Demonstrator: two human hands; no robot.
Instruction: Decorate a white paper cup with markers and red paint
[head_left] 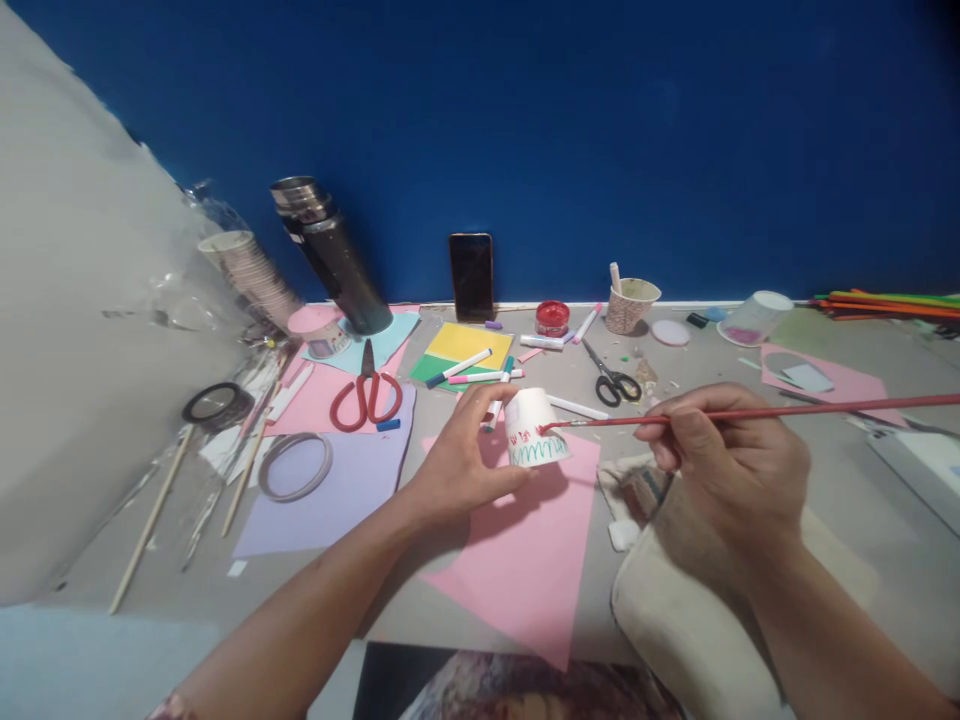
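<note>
My left hand [472,450] grips a white paper cup [534,415], turned upside down, with its fingers and thumb around the side. Green zigzag strokes run along the cup's wide lower rim, and small red marks sit above them. In my right hand [731,465] is a thin red paintbrush [720,415], pinched near its middle and pointing left. Its red-tipped bristles meet the cup's side by the red marks. Beneath the cup lies a sheet of pink paper [532,560]. A small jar of red paint [553,318] stands farther back.
Red-handled scissors [366,395] and black scissors [613,380] lie on either side. Behind are a dark flask [341,265], an upright phone [472,275], a patterned cup [630,305] and several markers [465,368]. A cream cloth [682,600] rests near my right arm.
</note>
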